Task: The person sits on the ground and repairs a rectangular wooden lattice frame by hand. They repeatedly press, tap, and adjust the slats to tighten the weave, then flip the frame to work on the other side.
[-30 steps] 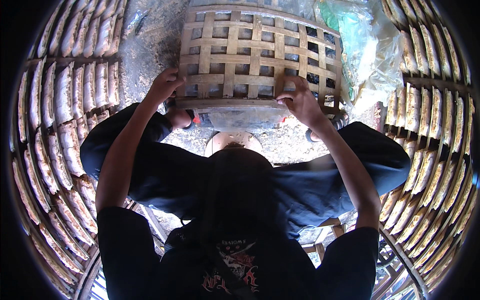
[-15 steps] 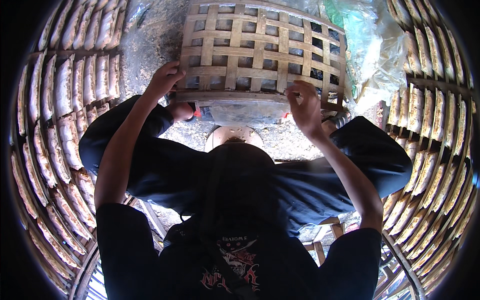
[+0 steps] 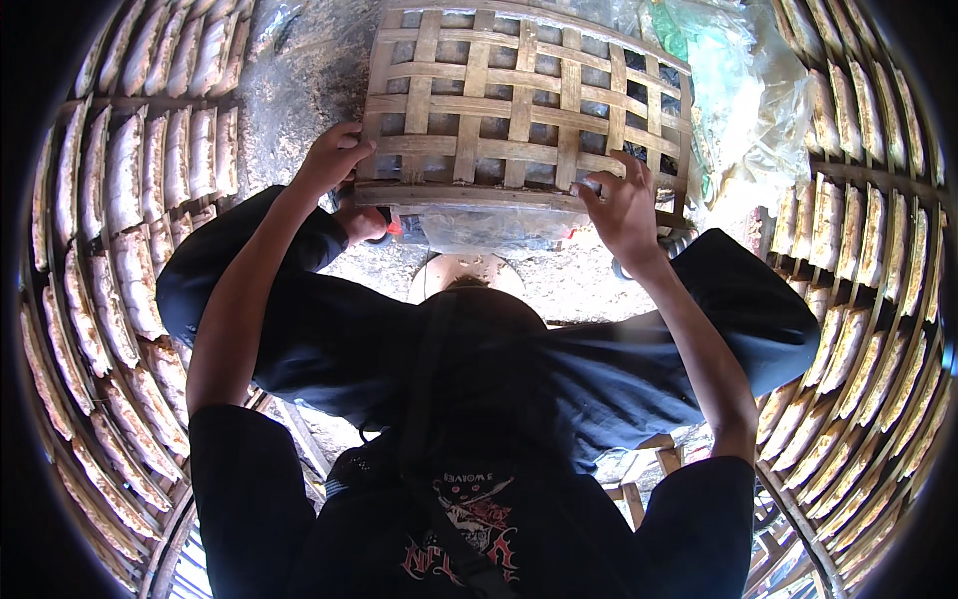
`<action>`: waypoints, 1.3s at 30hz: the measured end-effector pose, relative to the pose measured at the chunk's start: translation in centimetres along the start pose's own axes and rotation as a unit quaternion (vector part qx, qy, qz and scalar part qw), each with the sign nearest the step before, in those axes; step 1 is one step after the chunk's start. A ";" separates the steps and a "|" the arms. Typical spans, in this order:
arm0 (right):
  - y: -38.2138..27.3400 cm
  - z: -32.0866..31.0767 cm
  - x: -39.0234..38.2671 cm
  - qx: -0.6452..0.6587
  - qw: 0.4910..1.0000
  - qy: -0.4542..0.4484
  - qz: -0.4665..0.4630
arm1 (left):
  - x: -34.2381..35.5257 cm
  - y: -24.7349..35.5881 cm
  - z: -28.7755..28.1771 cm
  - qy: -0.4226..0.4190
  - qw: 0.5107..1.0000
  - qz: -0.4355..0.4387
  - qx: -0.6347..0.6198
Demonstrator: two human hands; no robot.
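A woven bamboo lattice tray (image 3: 519,100) lies across the top middle, over clear plastic (image 3: 469,230). My left hand (image 3: 331,160) grips its left edge near the front corner with curled fingers. My right hand (image 3: 621,210) is at the front rim toward the right, fingers bent and apart, the tips at or just above the slats; whether they touch I cannot tell. My crossed legs in dark trousers (image 3: 269,299) lie below the tray, and a foot (image 3: 361,222) shows under its left corner.
Racks of slatted rows with pale, crusted strips curve along my left (image 3: 125,170) and right (image 3: 848,240). Crumpled clear and greenish plastic sheeting (image 3: 748,110) lies right of the tray. A round pale object (image 3: 444,270) sits between my legs on the debris-strewn floor (image 3: 369,265).
The tray has shifted slightly to the right. My right hand has moved right along its front rim, its fingers lifting and bending. My left hand stays at the left edge.
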State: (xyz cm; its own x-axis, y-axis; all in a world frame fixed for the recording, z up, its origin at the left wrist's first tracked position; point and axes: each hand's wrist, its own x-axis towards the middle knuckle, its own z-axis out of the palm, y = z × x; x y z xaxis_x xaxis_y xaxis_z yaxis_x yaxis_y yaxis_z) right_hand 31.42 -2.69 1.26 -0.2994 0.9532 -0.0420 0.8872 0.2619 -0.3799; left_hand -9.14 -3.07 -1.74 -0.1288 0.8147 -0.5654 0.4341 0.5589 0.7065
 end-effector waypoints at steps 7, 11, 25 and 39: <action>0.5 1.4 -0.4 0.031 0.997 -0.037 0.060 | 0.2 -0.3 -0.1 -0.002 1.000 0.008 0.011; 1.5 2.5 -0.3 0.071 0.996 -0.026 0.043 | 0.4 -1.2 0.1 0.014 1.000 0.009 -0.010; 2.1 0.9 0.9 0.016 0.999 0.009 0.049 | 0.6 -0.5 0.1 0.014 1.000 0.014 0.004; -2.0 1.6 -4.8 0.054 0.964 -0.139 -0.218 | 0.7 -0.7 0.2 0.023 0.999 0.008 0.024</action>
State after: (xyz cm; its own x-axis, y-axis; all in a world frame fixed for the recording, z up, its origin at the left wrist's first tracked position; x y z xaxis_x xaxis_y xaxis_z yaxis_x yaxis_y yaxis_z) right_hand 30.49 -8.02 0.74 -0.7320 0.6744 -0.0967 0.6183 0.5980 -0.5101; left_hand -9.32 -2.88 -2.76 -0.1630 0.8301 -0.5332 0.4779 0.5393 0.6934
